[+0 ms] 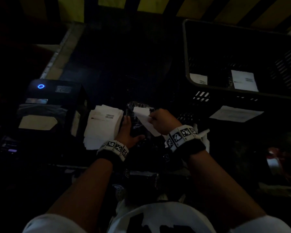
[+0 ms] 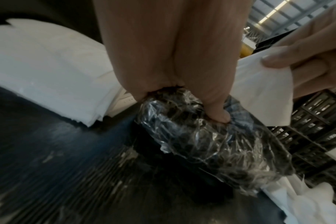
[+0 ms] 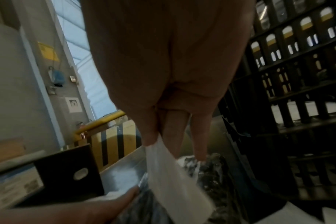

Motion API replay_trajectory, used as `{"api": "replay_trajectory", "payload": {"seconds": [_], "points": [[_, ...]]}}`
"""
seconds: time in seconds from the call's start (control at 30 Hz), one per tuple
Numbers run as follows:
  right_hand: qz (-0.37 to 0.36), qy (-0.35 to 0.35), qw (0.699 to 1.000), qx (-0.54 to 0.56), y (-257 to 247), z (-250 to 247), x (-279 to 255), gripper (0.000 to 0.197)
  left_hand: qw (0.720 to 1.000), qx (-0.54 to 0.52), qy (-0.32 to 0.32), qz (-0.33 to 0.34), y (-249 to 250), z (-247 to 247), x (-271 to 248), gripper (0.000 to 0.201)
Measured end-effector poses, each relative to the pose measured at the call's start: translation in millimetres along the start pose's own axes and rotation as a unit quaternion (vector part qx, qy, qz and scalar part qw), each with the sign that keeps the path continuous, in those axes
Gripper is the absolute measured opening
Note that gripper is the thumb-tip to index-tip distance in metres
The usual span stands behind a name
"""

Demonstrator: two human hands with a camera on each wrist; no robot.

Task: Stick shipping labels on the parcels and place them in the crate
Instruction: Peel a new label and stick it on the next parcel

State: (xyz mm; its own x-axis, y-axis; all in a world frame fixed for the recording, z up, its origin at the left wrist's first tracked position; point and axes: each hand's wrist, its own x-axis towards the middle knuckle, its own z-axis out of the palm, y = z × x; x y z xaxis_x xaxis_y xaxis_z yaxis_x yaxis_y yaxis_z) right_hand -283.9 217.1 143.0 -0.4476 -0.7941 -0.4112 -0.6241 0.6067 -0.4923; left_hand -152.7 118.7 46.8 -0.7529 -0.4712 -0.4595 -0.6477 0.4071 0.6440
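Note:
My left hand (image 1: 129, 130) grips a black parcel (image 1: 136, 122) in shiny clear wrap; its thumb (image 2: 220, 112) presses into the top of the parcel (image 2: 211, 145). My right hand (image 1: 155, 119) pinches a white shipping label (image 1: 144, 117) between thumb and fingers just above the parcel, the label (image 3: 173, 178) hanging down over the wrap. The dark slatted crate (image 1: 225, 98) stands to the right and behind, with two labelled parcels (image 1: 244, 80) lying inside.
A loose stack of white labels (image 1: 102, 125) lies directly left of my left hand. A black label printer (image 1: 49, 101) with a blue light stands at far left. A white sheet (image 1: 236, 113) lies by the crate's front wall. Yellow-black barriers run along the back.

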Motion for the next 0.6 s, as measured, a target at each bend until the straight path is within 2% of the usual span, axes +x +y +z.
{"api": "replay_trajectory", "payload": {"seconds": [0.17,0.3,0.53,0.6], "points": [[0.003,0.019,1.000,0.010,3,-3,-7,0.044,1.000,0.014,-0.002,-0.005,2,0,-2,0.102],[0.009,0.045,0.999,0.029,4,-10,-9,0.055,1.000,0.018,-0.002,-0.007,5,1,-4,0.104],[-0.001,0.086,0.996,0.027,9,-10,-20,0.047,0.999,0.034,0.001,-0.010,7,0,-7,0.102],[0.008,0.088,0.995,0.038,11,-10,-26,0.050,0.999,0.038,0.005,-0.008,6,0,-7,0.102]]}}
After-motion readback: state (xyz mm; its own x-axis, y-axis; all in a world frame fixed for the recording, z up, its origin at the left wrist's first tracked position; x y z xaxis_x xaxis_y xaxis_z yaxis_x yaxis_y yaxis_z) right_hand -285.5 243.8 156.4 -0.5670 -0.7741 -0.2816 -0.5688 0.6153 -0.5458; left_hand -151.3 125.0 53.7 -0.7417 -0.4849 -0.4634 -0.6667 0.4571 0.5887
